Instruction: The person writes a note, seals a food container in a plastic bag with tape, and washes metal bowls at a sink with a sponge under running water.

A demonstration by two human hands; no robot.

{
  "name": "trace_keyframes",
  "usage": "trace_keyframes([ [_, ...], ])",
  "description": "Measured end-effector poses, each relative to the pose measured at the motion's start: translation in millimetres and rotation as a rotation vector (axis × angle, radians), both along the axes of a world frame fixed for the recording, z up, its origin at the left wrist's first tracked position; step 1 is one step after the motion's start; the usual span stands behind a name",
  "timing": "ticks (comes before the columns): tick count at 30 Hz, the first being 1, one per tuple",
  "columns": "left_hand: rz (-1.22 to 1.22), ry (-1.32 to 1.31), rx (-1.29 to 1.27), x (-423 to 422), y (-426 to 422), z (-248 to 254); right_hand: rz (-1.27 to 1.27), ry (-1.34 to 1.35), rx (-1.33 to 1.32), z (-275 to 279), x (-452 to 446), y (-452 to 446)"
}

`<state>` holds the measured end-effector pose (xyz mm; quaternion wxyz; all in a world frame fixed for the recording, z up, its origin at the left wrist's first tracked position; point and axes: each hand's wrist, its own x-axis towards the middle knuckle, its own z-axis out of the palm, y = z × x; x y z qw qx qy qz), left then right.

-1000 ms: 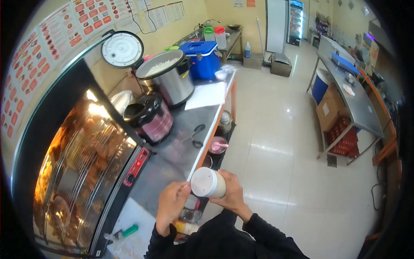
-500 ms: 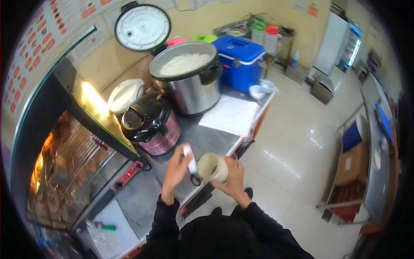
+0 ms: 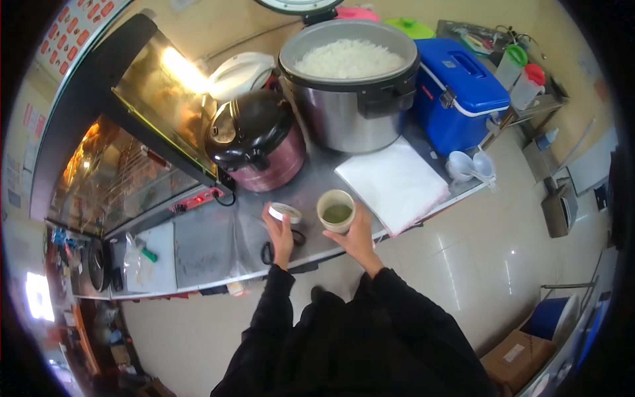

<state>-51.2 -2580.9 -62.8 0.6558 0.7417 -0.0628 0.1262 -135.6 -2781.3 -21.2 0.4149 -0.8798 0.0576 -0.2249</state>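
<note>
1 glass-fronted heated cabinet (image 3: 86, 86), far left; lit inside, browned food on wire racks, blurred.
1 white cutting board (image 3: 162, 245), near left, on the metal counter (image 3: 211, 255); on top, 1 clear plastic bag (image 3: 134, 270) and 1 green-handled tool (image 3: 149, 254).
1 pink cooker (image 3: 268, 173), black lid shut; contents hidden.
1 white-lidded vessel (image 3: 241, 73), just behind the pink cooker; contents hidden.
1 pair of black-handled scissors (image 3: 267, 253), on the counter, beside the left hand (image 3: 281, 239).
1 white screw lid (image 3: 284, 212), grasped by the left hand between thumb and fingers; tilted, apart from the jar (image 3: 336, 229).
1 large steel pot (image 3: 331, 119), far centre, lid raised; loaded with white rice (image 3: 350, 58).
1 open pale jar, right of the screw lid, above the counter's near edge; greenish contents (image 3: 337, 214) below the rim. Right hand (image 3: 357, 239) clasped around the side.
White sheets (image 3: 393, 182), flat, right of the jar.
1 blue cooler (image 3: 456, 99), right of the pot, closed; contents hidden.
2 small white cups (image 3: 461, 165), near the cooler.
2 pitchers (image 3: 509, 69), far right; 1 green-lidded, 1 red-lidded.
1 cardboard box (image 3: 519, 360), near right, beside 1 blue bin (image 3: 550, 317).
</note>
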Motion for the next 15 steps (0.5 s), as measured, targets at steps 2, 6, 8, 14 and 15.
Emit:
trace_keyframes([
  [2,-0.008,-0.029,0.09,12,32,-15,0.066,-0.007,0.0,-1,9,4],
  [6,-0.057,-0.021,0.31,12,58,14,0.139,0.07,-0.044,-6,14,15],
  [8,-0.023,-0.096,0.384,18,56,12,0.164,0.111,-0.057,1,11,15],
  [14,-0.017,0.034,0.932,1,36,28,0.053,-0.009,-0.032,3,-37,13],
  [15,0.019,0.019,0.983,-4,36,31,0.025,-0.024,-0.039,7,-53,13],
])
